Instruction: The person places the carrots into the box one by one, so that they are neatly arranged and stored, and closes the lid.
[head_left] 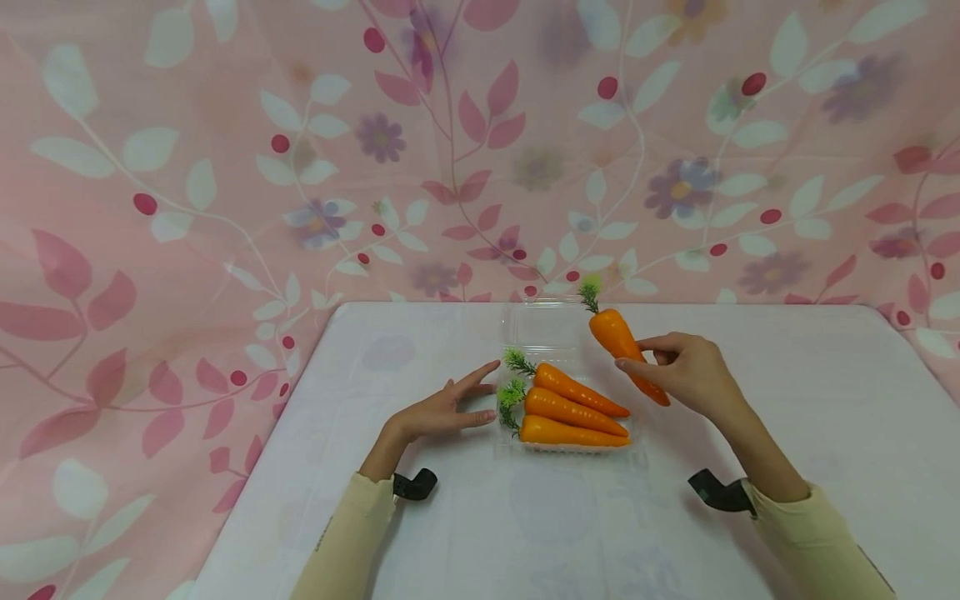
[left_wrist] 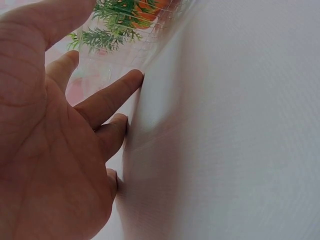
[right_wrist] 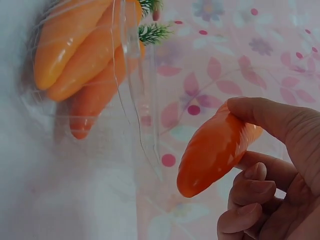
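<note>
Head view, reading left to right: my left hand [head_left: 444, 410] lies flat with fingers spread on the white table [head_left: 825, 433], fingertips touching the left edge of the clear tray [head_left: 525, 329], where three carrots [head_left: 573, 408] lie tips pointing right. My right hand [head_left: 686, 371] pinches a fourth carrot [head_left: 624, 348] just above the tray's right side, leafy end up and away, tip down toward me; I see open table to the right.

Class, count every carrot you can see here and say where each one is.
4. Three carrots lie side by side in the clear plastic tray on the table. The fourth carrot is held above the tray in the right hand. None seems hidden.
</note>
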